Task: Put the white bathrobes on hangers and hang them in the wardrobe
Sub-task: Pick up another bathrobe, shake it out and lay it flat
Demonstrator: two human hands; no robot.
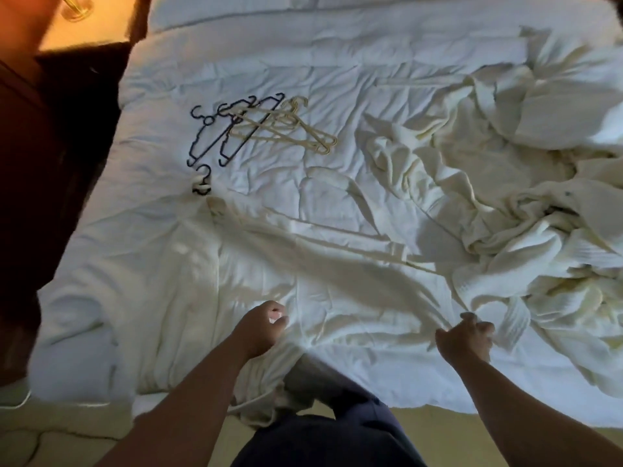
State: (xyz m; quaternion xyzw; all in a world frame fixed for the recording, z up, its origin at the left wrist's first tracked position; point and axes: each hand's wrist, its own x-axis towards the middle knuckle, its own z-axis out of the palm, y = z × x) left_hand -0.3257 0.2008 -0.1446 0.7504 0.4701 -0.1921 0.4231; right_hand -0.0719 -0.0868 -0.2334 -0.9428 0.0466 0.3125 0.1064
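A white bathrobe (pixel 303 264) lies spread flat across the bed, its collar end on a dark hanger whose hook (pixel 202 180) sticks out at the upper left. My left hand (pixel 261 326) grips the robe's lower edge near the bed's front. My right hand (pixel 467 338) pinches the robe's fabric further right. A heap of other white bathrobes (pixel 505 197) is piled on the right side of the bed. Several loose hangers, dark (pixel 222 136) and cream (pixel 290 129), lie together at the upper middle.
The bed's white duvet (pixel 141 298) fills most of the view. A dark bedside unit (pixel 60 146) stands along the left edge, with a lamp base (pixel 76 8) at the top left. Beige carpet (pixel 472 433) runs along the bed's front.
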